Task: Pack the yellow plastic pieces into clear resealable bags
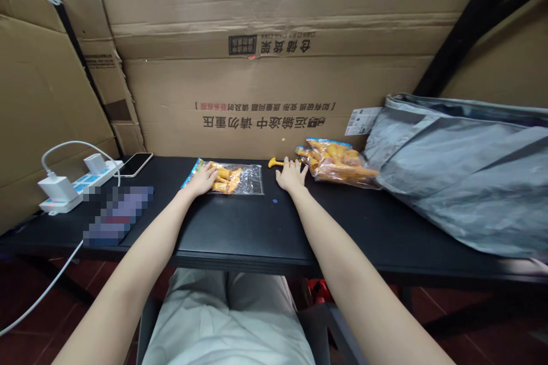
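Black surface. Clear packet of orange toys laid mid-surface. Left of packet: phone, power strip. Right of packet: loose orange piece, pile of filled bags, grey sack beyond.

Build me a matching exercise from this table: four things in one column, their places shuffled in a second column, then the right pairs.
Things
1. small clear bag
2. phone
3. grey bag
4. loose orange piece

Places
A. just beyond the fingers of the right hand
B. at the far right of the table
C. partly under the left hand
D. next to the power strip, on the left

Pairs: 1-C, 2-D, 3-B, 4-A
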